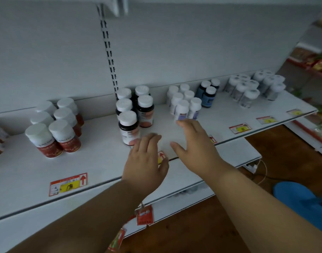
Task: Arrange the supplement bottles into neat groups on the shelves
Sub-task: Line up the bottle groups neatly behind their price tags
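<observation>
Reaching over the white shelf, the person has both hands out flat with nothing in them. The left hand hovers with straight fingers just beside the front bottle of the dark, pink-labelled bottles, its fingertips close to that bottle's base; contact cannot be made out. The right hand is likewise released, fingers extended toward the front pair of the white bottles with purple labels, the tips at or just short of them.

Along the shelf the supplement bottles already stand in clusters: red-labelled bottles to the left, the dark group in the middle, the white group next, then blue bottles and grey-labelled bottles further right. Price tags lie along the front edge.

The step in hand appears to be tidying these two middle groups. The dark group's front bottle sits forward of its mates, so the next move likely calls for a light push with flat fingers, squaring it into its rows without toppling the neighbours.
</observation>
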Action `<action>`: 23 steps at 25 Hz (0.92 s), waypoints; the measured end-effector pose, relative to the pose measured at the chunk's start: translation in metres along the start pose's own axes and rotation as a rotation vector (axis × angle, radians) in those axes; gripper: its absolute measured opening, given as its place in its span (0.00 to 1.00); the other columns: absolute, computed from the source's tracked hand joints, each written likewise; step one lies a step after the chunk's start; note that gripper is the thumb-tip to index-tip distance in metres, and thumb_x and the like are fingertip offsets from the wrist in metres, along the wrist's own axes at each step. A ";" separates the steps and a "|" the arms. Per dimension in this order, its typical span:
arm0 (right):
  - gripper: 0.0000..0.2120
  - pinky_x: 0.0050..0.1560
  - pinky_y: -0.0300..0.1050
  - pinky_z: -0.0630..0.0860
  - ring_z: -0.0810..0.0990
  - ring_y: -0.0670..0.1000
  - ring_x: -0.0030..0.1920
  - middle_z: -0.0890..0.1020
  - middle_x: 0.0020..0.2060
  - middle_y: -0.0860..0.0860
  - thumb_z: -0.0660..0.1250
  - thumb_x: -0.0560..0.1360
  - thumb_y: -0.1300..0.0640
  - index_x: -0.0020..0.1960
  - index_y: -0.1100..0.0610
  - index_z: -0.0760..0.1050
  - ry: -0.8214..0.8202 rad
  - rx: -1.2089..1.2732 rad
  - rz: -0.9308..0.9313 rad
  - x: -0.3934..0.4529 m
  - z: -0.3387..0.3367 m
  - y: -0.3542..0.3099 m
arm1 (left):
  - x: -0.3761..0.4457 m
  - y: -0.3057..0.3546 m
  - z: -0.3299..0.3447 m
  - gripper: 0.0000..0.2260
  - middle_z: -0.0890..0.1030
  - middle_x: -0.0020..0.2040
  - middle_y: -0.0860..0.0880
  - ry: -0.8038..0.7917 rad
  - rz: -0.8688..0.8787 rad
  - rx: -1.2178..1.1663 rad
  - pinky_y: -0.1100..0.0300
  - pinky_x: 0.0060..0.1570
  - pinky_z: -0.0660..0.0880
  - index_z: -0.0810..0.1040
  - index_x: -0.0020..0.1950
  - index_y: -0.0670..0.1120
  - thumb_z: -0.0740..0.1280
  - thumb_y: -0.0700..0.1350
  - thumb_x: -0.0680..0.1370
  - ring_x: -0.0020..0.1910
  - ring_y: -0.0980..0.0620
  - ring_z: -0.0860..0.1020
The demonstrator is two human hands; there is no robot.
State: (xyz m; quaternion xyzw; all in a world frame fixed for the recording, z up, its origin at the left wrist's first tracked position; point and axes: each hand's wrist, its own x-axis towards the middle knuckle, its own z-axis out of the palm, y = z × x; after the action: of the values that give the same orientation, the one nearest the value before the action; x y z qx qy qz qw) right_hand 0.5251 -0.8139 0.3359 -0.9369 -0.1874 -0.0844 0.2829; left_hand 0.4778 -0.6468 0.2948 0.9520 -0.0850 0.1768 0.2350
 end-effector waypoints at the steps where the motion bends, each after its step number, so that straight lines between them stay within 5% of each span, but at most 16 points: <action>1: 0.28 0.63 0.57 0.72 0.72 0.57 0.65 0.70 0.67 0.55 0.70 0.75 0.52 0.71 0.57 0.67 0.005 -0.012 -0.008 -0.006 -0.014 0.013 | 0.008 0.021 0.008 0.26 0.73 0.66 0.44 0.009 -0.001 -0.012 0.50 0.67 0.68 0.70 0.69 0.42 0.61 0.53 0.74 0.66 0.44 0.71; 4: 0.27 0.68 0.56 0.67 0.67 0.56 0.70 0.66 0.72 0.54 0.67 0.77 0.51 0.73 0.56 0.65 0.023 -0.106 0.048 -0.026 -0.067 0.065 | 0.030 0.094 0.040 0.26 0.74 0.65 0.44 0.002 0.034 -0.012 0.49 0.66 0.68 0.70 0.69 0.43 0.62 0.53 0.74 0.65 0.44 0.71; 8: 0.26 0.60 0.59 0.74 0.73 0.58 0.64 0.71 0.69 0.54 0.65 0.75 0.48 0.71 0.55 0.69 0.116 -0.162 0.090 -0.048 -0.117 0.137 | 0.058 0.156 0.067 0.24 0.73 0.69 0.48 -0.063 0.115 0.024 0.47 0.66 0.68 0.68 0.71 0.50 0.65 0.51 0.75 0.67 0.46 0.71; 15: 0.28 0.71 0.54 0.66 0.60 0.52 0.76 0.52 0.79 0.48 0.65 0.78 0.46 0.75 0.52 0.63 0.083 -0.106 0.335 -0.013 -0.155 0.242 | 0.151 0.213 0.139 0.26 0.68 0.74 0.48 -0.228 0.221 0.061 0.42 0.67 0.66 0.68 0.72 0.55 0.60 0.55 0.74 0.69 0.42 0.69; 23: 0.27 0.67 0.54 0.70 0.66 0.52 0.71 0.63 0.74 0.49 0.66 0.77 0.46 0.73 0.49 0.64 0.145 -0.112 0.459 0.005 -0.229 0.367 | 0.255 0.305 0.238 0.23 0.75 0.65 0.49 -0.307 0.331 -0.057 0.50 0.58 0.71 0.71 0.68 0.50 0.64 0.51 0.73 0.59 0.46 0.75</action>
State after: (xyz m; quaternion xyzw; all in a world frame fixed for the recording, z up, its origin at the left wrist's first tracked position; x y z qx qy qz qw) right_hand 0.6641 -1.2239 0.3432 -0.9606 0.0564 -0.0952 0.2550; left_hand 0.7091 -1.0471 0.3216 0.9338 -0.2799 0.0635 0.2137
